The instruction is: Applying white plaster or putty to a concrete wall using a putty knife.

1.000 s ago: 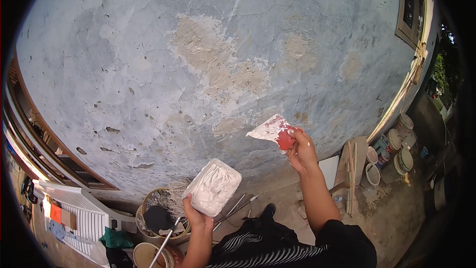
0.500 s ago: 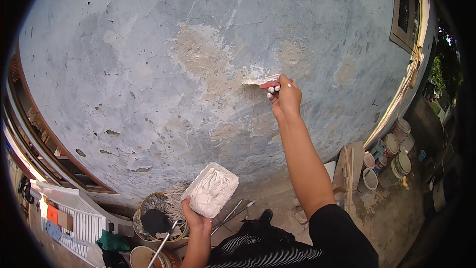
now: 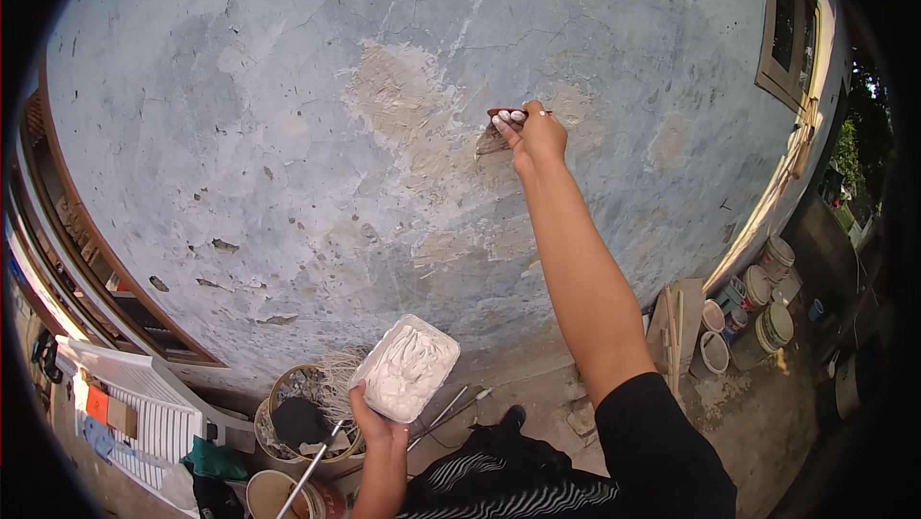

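Observation:
My right hand [image 3: 539, 143] grips the reddish handle of a putty knife [image 3: 492, 143], its fingertips smeared white. The blade lies close against the blue-grey wall [image 3: 288, 116], just right of a large rough beige patch [image 3: 398, 102]. Whether the blade touches the wall is hard to tell. Lower down, my left hand [image 3: 377, 420] holds a white rectangular tub [image 3: 439, 394] by its near left side. Thick white putty [image 3: 408, 365] with ridged strokes fills the tub, tilted with its opening toward me.
Several buckets [image 3: 772, 322] stand by the wall at right, beside leaning boards [image 3: 683, 318]. Below left are a rubble-filled bucket [image 3: 278, 399], a metal pole [image 3: 312, 471] and a white slatted plastic chair [image 3: 163, 404] holding an orange box [image 3: 99, 402]. A window [image 3: 789, 25] is at upper right.
My right hand has moved up and slightly left with the putty knife, whose blade has turned from pointing left to pointing downward. My left hand and the tub stay nearly in place.

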Motion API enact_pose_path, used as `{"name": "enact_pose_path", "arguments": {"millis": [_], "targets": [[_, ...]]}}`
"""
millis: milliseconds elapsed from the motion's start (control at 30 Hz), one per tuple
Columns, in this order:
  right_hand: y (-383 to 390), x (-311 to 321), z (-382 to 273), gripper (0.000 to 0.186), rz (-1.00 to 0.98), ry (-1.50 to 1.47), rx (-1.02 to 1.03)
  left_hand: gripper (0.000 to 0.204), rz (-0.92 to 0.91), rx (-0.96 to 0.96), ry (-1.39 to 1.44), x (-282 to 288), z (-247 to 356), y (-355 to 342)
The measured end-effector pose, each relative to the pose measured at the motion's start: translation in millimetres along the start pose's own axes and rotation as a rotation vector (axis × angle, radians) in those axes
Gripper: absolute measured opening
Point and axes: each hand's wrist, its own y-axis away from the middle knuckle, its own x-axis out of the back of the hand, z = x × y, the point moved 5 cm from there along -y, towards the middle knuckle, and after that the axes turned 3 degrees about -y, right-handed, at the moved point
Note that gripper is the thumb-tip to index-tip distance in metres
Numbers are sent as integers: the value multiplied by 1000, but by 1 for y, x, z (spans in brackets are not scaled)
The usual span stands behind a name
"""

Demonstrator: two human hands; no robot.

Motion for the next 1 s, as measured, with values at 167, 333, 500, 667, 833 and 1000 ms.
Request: {"name": "enact_pose_path", "arguments": {"millis": [167, 333, 500, 667, 833, 1000], "targets": [[-15, -6, 0, 12, 97, -135, -25, 64, -11, -36, 29, 8, 5, 4], [-14, -4, -10, 9, 90, -207, -16, 64, 9, -54, 17, 7, 10, 11], [28, 12, -30, 7, 32, -255, 23, 64, 38, -59, 15, 13, 11, 10], [77, 59, -15, 10, -74, -22, 107, 65, 42, -76, 21, 15, 12, 8], [75, 70, 15, 13, -63, 155, -1, 64, 2, -24, 21, 5, 1, 4], [62, 55, 25, 23, -76, 121, -120, 63, 14, -16, 4, 3, -2, 3]]}}
